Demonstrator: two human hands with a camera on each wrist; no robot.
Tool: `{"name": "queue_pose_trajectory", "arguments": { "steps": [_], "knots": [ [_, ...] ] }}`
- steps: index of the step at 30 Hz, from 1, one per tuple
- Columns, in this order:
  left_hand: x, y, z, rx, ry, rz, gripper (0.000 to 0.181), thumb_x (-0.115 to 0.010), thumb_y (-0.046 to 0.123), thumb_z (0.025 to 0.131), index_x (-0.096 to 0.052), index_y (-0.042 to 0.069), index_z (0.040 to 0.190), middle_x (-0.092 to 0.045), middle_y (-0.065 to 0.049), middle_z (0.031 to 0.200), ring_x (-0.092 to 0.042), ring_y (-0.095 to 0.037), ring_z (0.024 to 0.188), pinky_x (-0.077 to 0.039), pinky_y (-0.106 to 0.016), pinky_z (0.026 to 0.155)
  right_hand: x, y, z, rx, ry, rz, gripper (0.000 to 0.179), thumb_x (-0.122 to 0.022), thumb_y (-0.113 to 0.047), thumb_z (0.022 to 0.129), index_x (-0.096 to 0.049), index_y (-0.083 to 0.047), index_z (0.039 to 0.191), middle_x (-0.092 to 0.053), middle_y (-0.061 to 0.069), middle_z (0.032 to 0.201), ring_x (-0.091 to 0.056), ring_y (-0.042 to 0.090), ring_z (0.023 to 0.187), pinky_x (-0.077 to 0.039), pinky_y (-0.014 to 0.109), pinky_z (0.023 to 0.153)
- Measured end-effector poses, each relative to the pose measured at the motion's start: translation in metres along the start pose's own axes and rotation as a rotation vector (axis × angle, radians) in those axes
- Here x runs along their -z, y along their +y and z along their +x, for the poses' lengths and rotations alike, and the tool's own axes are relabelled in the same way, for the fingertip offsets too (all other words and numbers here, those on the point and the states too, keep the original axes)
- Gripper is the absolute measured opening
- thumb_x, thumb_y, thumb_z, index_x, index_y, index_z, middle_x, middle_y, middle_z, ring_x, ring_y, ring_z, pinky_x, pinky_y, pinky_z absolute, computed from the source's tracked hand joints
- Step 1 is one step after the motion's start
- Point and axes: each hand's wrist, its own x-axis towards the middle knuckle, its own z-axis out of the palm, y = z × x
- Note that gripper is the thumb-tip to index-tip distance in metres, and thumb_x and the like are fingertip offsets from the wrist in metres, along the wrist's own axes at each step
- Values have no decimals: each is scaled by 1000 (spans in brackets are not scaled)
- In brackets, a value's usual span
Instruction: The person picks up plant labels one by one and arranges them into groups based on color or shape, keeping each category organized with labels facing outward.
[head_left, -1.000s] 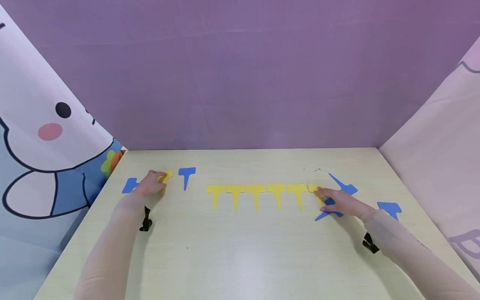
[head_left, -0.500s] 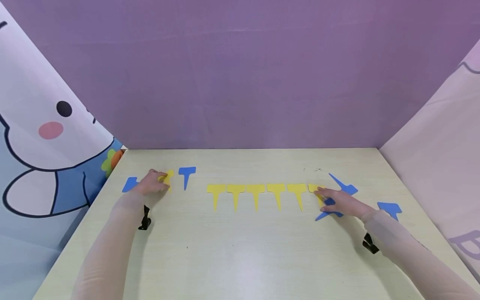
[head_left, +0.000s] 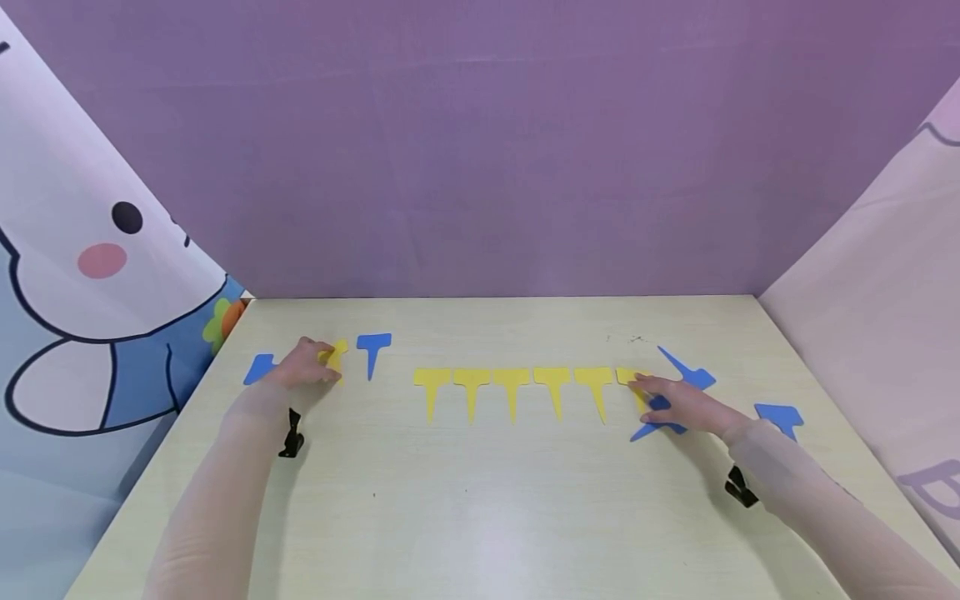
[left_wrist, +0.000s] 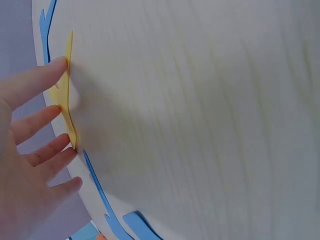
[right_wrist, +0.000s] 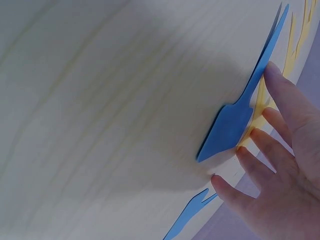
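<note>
At the table's far left, my left hand (head_left: pixel 303 365) touches a yellow T-shaped plant label (head_left: pixel 341 347) lying flat. In the left wrist view, the thumb and fingers rest spread along that yellow label (left_wrist: pixel 63 92). My right hand (head_left: pixel 690 406) rests at the right end of a row of yellow labels, fingers extended. Its fingertips touch the end yellow label (head_left: pixel 628 377), partly hidden under the hand. Close up, the right thumb lies against the stem of a blue label (right_wrist: pixel 227 130), which lies below the yellow one.
Several yellow labels (head_left: pixel 512 377) lie side by side, stems towards me. Blue labels lie near the left hand (head_left: pixel 373 343), at the left edge (head_left: pixel 260 367), behind the right hand (head_left: pixel 699 378) and at far right (head_left: pixel 780 414). A purple backdrop (head_left: pixel 480 167) stands behind the table.
Over the last second the left hand has turned the yellow label slightly, and its thumb has shifted a little to the right. The right hand and the row have stayed still.
</note>
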Motion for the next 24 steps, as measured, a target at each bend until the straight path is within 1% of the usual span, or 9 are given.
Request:
{"name": "queue_pose_trajectory", "arguments": {
  "steps": [6, 11, 14, 18, 22, 24],
  "knots": [
    [-1, 1, 1, -14, -2, -11, 68, -64, 19, 79, -31, -12, 129, -25, -36, 120, -33, -49, 111, -29, -58, 94, 0, 0, -1, 2, 3, -7, 61, -64, -23, 80, -40, 3, 129, -30, 28, 135, -26, 47, 122, -27, 58, 95],
    [2, 5, 0, -32, -19, -12, 69, -63, 15, 80, -26, -11, 132, -23, -37, 125, -27, -50, 115, -24, -59, 96, 1, -2, -1, 6, 3, -7, 60, -64, -22, 80, -41, 3, 129, -31, 28, 135, -27, 46, 122, -28, 57, 95],
    [4, 8, -1, -30, -35, 0, 71, -64, 15, 79, -25, -8, 134, -21, -37, 127, -24, -50, 116, -23, -61, 95, 2, -3, -1, 4, 1, -6, 60, -64, -23, 80, -42, 3, 129, -31, 27, 135, -27, 46, 122, -28, 57, 95],
    [7, 10, 1, 0, -67, 37, 73, -64, 19, 79, -24, -1, 136, -18, -34, 130, -20, -49, 117, -23, -64, 93, 2, -3, -1, 0, -1, -8, 60, -65, -23, 80, -42, 3, 129, -31, 27, 135, -26, 46, 122, -27, 57, 95],
    [9, 13, 1, 34, -99, 48, 75, -63, 22, 79, -22, 1, 138, -15, -33, 132, -16, -48, 119, -21, -66, 92, 2, -3, -2, 2, -1, -10, 60, -65, -23, 80, -42, 3, 129, -31, 28, 135, -27, 46, 122, -28, 57, 95],
    [10, 13, 1, 60, -108, 49, 76, -63, 24, 80, -21, 2, 139, -13, -32, 134, -15, -48, 120, -20, -67, 92, 2, -3, -2, 1, -2, -8, 60, -64, -23, 80, -41, 3, 129, -31, 28, 135, -27, 46, 122, -28, 57, 95]
  ]
}}
